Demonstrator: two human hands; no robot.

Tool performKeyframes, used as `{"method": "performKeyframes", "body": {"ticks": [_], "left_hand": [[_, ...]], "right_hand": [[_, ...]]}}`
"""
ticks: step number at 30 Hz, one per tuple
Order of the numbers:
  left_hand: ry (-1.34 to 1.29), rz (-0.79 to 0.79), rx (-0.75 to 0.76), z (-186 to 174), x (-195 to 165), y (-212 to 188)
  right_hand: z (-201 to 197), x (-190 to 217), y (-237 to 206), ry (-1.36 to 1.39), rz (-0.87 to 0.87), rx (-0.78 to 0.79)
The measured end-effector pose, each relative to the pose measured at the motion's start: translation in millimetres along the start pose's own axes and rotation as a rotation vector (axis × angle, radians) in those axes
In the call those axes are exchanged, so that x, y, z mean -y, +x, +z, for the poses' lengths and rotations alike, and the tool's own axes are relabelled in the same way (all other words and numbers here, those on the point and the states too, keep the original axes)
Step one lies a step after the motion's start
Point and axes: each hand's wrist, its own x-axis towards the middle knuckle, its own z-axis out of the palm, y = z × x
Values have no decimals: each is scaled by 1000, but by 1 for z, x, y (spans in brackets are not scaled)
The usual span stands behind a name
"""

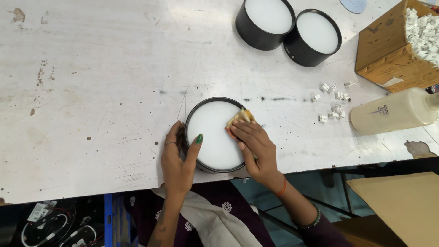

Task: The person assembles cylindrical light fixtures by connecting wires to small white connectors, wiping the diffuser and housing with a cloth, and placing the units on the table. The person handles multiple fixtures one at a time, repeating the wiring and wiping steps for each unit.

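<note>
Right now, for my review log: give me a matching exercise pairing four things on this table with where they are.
Things:
1. folded cloth
2. cream bottle
3. cardboard box
4. left hand

Places:
A. lying on its side, right edge
B. on the near lamp's left rim
C. under the right hand's fingers
D. top right corner

Pairs: 1-C, 2-A, 3-D, 4-B

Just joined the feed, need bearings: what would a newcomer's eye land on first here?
The round black lamp with its white face, at the near edge of the worn white table: the left hand grips its rim while the right hand presses a small cloth onto the face. Two more lamps stand at the far edge, and a box of white clips sits far right.
</note>
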Motion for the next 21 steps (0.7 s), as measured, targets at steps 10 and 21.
{"method": "performKeyframes", "body": {"ticks": [10, 21], "left_hand": [[7, 9, -59, -1, 27, -7], [-48, 64, 39, -8, 71, 31]], "right_hand": [[-25, -50, -16, 231, 191, -150], [-27, -76, -50, 319, 675, -192]]}}
